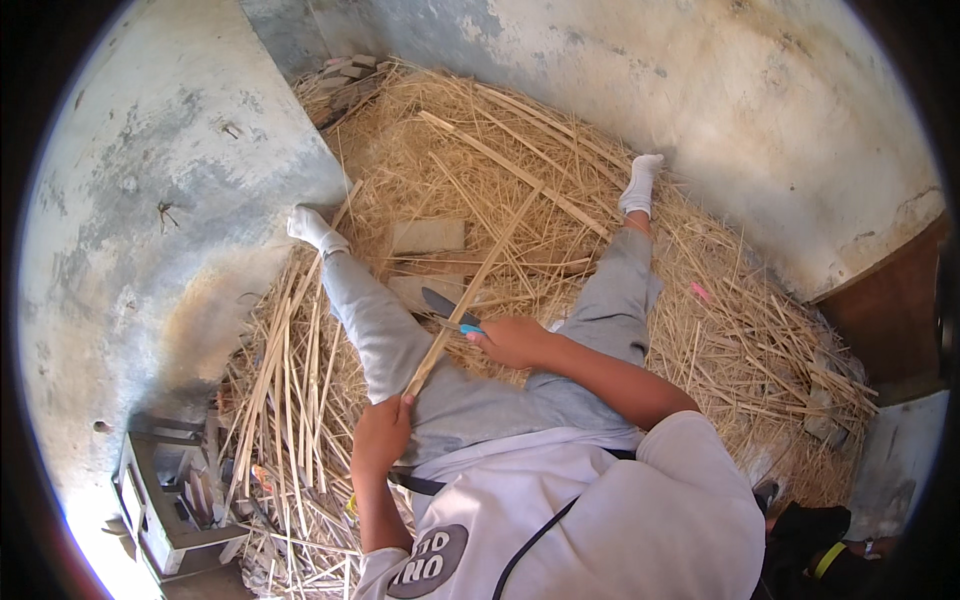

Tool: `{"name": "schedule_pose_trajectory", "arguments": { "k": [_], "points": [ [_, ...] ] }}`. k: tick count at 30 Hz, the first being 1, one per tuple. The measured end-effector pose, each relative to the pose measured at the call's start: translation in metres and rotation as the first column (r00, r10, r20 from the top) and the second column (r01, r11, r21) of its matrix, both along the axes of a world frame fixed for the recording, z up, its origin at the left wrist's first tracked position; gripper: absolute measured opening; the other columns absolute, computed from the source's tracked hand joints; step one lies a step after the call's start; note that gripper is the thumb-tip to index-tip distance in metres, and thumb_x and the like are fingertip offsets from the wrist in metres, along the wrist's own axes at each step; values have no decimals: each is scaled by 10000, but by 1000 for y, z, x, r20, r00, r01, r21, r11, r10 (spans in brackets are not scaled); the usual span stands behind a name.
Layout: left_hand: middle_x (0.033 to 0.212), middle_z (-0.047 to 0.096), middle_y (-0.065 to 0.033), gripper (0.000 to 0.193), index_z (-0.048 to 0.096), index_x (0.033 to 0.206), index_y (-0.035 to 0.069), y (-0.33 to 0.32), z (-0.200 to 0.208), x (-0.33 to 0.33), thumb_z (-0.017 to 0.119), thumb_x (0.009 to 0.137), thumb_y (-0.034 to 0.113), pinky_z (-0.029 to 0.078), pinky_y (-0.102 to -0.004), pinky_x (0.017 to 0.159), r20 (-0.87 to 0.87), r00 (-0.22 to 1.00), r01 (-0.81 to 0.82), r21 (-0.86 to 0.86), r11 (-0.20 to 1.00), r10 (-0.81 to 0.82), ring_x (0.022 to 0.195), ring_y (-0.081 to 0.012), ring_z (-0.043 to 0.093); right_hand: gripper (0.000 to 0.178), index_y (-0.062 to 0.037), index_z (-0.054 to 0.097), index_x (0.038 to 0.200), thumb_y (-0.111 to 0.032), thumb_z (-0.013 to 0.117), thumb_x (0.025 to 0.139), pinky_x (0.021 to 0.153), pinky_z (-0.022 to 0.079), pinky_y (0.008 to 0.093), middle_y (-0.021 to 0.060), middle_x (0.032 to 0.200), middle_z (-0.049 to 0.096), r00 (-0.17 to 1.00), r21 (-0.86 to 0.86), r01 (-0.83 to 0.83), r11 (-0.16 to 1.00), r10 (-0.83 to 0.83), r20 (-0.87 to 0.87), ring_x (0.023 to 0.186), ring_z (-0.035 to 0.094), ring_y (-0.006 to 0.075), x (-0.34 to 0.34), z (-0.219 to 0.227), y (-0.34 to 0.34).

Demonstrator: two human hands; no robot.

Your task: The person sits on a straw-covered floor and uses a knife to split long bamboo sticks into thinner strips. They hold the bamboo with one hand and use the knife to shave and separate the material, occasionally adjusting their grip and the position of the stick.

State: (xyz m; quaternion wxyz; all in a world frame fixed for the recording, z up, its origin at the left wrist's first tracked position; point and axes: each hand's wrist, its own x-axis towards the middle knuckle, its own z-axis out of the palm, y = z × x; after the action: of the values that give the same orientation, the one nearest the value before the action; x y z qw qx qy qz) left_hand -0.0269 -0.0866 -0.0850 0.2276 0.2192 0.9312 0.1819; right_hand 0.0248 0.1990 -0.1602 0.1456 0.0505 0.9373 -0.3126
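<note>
My left hand grips the near end of a long flat bamboo strip, which slants up and away to the right between my spread legs. In my closed right hand is a knife with a dark blade and a blue handle. Its blade crosses the strip about a third of the way up from my left hand; whether it cuts into the strip I cannot tell. Beneath the strip lie pale flat blocks among shavings.
Straw-like shavings and loose strips cover the floor. A bundle of long strips lies to my left, near a wooden frame box. More strips are heaped at right. Worn plaster walls stand close around; my socked feet reach toward them.
</note>
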Motion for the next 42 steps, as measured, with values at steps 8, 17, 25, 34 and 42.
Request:
{"name": "schedule_pose_trajectory", "arguments": {
  "k": [8, 17, 25, 34, 42],
  "points": [
    [842, 689, -274, 425, 680, 953, 46, 3, 5, 10, 447, 1049, 387, 516, -576, 762, -154, 986, 37, -143, 989, -59, 848, -486, 670, 580, -6, 611, 1041, -510, 325, 1070, 746, 530, 555, 238, 837, 687, 991, 3, -95, 995, 95, -90, 803, 683, 453, 2, -6, -10],
    [722, 680, -238, 362, 633, 863, 52, 12, 10, 25, 476, 1050, 319, 534, -548, 648, -330, 935, 53, -235, 971, -131, 711, -444, 691, 557, -24, 616, 1053, -522, 365, 1056, 696, 527, 546, 208, 824, 702, 975, 185, -71, 980, 108, -194, 777, 701, 406, -6, -20, 7],
    [667, 682, -186, 344, 605, 842, 74, 19, 31, 43, 467, 1055, 307, 536, -514, 569, -390, 900, 72, -301, 951, -192, 627, -397, 695, 543, -58, 638, 1027, -527, 365, 1052, 652, 520, 534, 193, 740, 690, 966, 236, 52, 970, 11, -258, 700, 690, 415, -14, -27, 33],
    [533, 574, -99, 246, 548, 769, 110, -31, 116, 68, 576, 999, 192, 435, -461, 460, -454, 855, 85, -352, 932, -250, 485, -323, 616, 575, -48, 663, 1018, -491, 302, 1079, 795, 534, 528, 165, 924, 725, 902, 353, 431, 830, -412, -130, 930, 707, 357, 11, -94, 203],
    [693, 654, -141, 127, 528, 909, 76, -54, 86, 51, 527, 1011, 152, 477, -464, 507, -377, 900, 87, -337, 937, -219, 586, -350, 661, 722, -26, 636, 1035, -621, 227, 1057, 789, 506, 554, 214, 902, 696, 933, -101, 337, 936, -346, -101, 884, 679, 421, -6, 20, 80]
  ]
}}
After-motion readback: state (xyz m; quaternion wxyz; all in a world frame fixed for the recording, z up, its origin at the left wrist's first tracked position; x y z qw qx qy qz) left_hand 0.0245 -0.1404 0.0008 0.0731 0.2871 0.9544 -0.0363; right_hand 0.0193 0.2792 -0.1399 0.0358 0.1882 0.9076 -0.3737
